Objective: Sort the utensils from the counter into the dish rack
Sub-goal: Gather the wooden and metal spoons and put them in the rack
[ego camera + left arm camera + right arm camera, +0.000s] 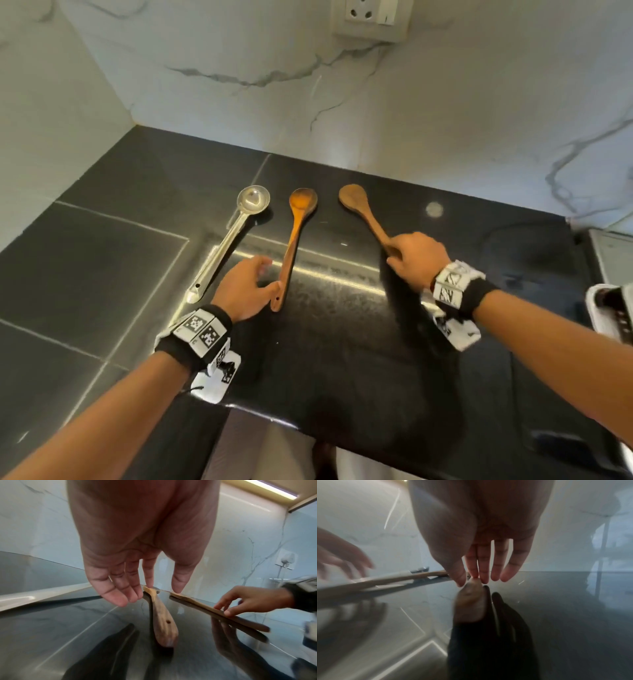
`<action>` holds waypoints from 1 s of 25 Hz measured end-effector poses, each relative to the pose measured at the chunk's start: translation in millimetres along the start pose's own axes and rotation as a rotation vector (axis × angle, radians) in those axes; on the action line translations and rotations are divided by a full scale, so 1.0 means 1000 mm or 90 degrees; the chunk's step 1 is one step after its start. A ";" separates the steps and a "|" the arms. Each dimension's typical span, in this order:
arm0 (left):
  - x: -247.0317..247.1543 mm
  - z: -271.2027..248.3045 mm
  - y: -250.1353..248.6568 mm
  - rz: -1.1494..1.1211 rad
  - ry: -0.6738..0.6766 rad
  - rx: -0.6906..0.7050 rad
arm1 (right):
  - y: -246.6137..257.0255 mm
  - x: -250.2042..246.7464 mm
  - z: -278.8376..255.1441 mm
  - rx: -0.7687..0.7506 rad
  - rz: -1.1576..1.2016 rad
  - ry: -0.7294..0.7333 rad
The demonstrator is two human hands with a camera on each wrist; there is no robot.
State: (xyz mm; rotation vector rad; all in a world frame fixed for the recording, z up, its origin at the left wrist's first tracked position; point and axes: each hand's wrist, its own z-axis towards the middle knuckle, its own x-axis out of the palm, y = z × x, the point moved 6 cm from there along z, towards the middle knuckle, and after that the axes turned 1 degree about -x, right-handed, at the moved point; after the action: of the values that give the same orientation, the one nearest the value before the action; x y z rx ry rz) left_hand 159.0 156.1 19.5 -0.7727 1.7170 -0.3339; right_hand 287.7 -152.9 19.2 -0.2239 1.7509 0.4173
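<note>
No words, brands or numbers can be read anywhere here. The only signs are the black-and-white square code markers on the left wristband [202, 334] and on the right wristband [451, 286], and they carry patterns, not letters. A tiny mark sits beside one marker on the left band, too small to make out. The wall socket [371, 17] shows no legible print, and the three spoons bear no stamp that can be seen.

Steel ladle [230, 236], two wooden spoons [295, 240] flat
</note>
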 end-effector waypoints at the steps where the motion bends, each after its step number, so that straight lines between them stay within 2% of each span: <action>1: 0.000 0.015 -0.008 0.010 0.011 -0.001 | 0.006 0.001 -0.020 -0.001 0.016 -0.017; 3: 0.005 0.042 -0.026 0.051 0.044 -0.008 | 0.012 0.002 -0.049 0.021 0.075 -0.037; 5: 0.014 0.064 -0.044 0.121 0.077 -0.016 | 0.011 0.010 -0.060 0.064 0.104 -0.011; 8: 0.024 0.081 -0.054 0.198 0.094 -0.046 | 0.019 0.027 -0.059 0.096 0.158 0.028; 11: 0.026 0.080 -0.052 0.200 0.134 -0.075 | 0.033 0.031 -0.041 0.156 0.220 -0.012; 14: 0.030 0.049 -0.055 -0.055 0.193 -0.113 | 0.042 0.031 -0.012 0.250 0.231 -0.012; 16: 0.028 0.020 -0.058 -0.207 0.200 -0.133 | 0.045 0.028 0.003 0.291 0.246 0.001; 20: 0.027 -0.015 -0.050 -0.455 0.183 -0.167 | 0.059 0.024 -0.002 0.241 0.289 0.022; 21: 0.026 -0.020 -0.046 -0.498 0.171 -0.181 | 0.065 0.026 -0.011 0.216 0.355 0.019; 25: 0.032 -0.038 -0.034 -0.614 0.102 -0.219 | 0.098 0.030 -0.061 0.174 0.884 0.082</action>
State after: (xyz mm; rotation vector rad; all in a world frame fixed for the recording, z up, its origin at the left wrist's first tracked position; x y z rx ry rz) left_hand 130.1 103.7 26.7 -1.8586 1.4502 -0.7715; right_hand 189.9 -85.4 15.8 1.2554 1.8334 1.1282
